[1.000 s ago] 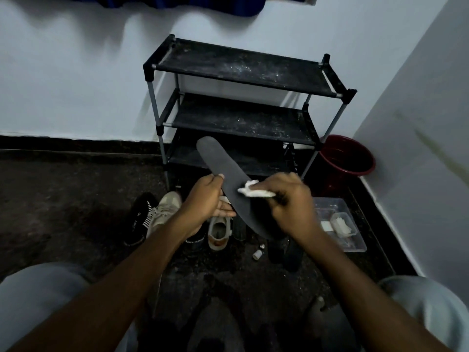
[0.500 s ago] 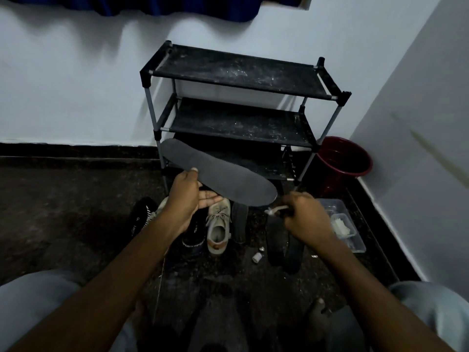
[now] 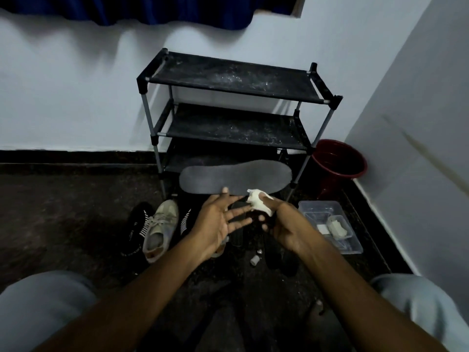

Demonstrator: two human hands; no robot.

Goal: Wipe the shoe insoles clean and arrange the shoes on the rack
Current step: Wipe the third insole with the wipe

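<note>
Step judged: wiping of insole (image 3: 236, 180), now level in front of rack (image 3: 228, 128), above shoes (image 3: 160, 227) lying on floor. Best done with insole braced from below on left, cloth drawn along full length, edges included; so light a hold risks drop.

Left hand (image 3: 220, 219): palm up, fingers spread wide, one fingertip alone seen touching insole's near edge. Cloth (image 3: 258, 205) pinched in right hand (image 3: 284, 224) between thumb and fingers, pressed to same edge; other fingers loosely curled.
</note>
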